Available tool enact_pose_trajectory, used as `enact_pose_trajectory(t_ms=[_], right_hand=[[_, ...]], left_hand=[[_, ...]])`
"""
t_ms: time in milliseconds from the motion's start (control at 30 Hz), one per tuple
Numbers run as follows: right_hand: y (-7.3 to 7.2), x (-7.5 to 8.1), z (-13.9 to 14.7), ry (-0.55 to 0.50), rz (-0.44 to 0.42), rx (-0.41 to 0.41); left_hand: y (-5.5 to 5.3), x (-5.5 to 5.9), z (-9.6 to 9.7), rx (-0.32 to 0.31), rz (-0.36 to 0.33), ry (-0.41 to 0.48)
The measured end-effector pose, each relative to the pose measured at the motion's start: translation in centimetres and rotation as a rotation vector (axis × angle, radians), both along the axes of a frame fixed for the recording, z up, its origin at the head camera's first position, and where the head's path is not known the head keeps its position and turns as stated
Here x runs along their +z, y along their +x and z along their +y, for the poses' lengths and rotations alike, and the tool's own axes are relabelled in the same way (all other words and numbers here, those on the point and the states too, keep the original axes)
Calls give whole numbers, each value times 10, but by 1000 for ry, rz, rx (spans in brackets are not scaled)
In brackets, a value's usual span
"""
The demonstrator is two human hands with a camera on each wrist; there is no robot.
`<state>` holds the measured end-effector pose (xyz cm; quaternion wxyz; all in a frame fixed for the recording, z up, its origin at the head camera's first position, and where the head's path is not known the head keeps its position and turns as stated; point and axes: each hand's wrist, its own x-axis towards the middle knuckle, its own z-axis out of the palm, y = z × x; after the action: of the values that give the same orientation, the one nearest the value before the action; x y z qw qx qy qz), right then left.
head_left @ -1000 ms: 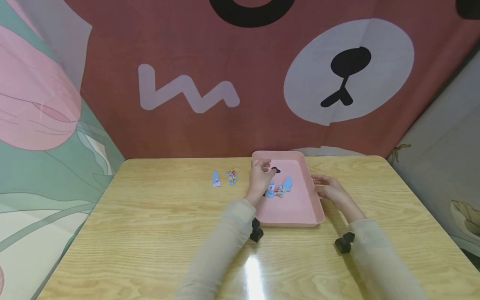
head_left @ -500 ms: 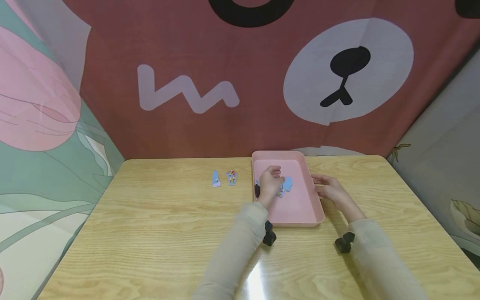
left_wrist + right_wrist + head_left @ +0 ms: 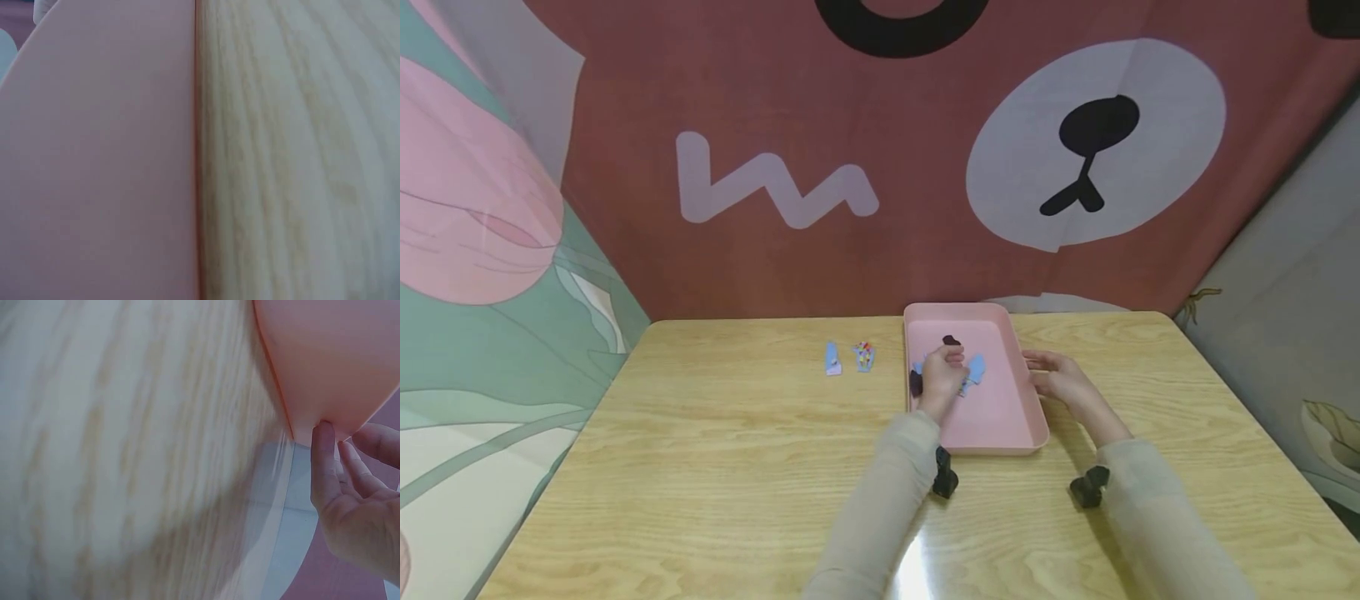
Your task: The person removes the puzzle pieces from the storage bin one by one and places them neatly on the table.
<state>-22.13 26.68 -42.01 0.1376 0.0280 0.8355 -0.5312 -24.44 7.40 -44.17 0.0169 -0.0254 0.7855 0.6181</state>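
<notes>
A shallow pink tray lies on the wooden table. My left hand is inside it, fingers bent over a small cluster of flat puzzle-like pieces and hiding most of them. I cannot tell whether its fingers pinch one. A light-blue piece shows just right of the fingertips, a dark piece behind the hand, and another dark piece by the tray's left wall. My right hand rests its extended fingertips against the tray's right outer side; the right wrist view shows these fingers touching the wall.
Left of the tray, a blue piece and a colourful patterned piece lie on the table. A printed cloth hangs right behind the table's far edge. The left wrist view shows mostly the tray's pink outer wall.
My left hand has moved right and toward me, from beside the dark piece at the back to over the cluster. My right hand and the tray have stayed put.
</notes>
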Motion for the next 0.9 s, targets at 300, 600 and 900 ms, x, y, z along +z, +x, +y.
enact_pose_trajectory(t_ms=[300, 600, 900], right_hand=[[0, 0, 0, -16, 4, 5], [-1, 1, 0, -28, 17, 12], [-1, -1, 1, -30, 11, 4]], left_hand=[[-3, -7, 2, -23, -17, -51], [-2, -13, 2, -85, 71, -180], [-3, -17, 5, -105, 71, -258]])
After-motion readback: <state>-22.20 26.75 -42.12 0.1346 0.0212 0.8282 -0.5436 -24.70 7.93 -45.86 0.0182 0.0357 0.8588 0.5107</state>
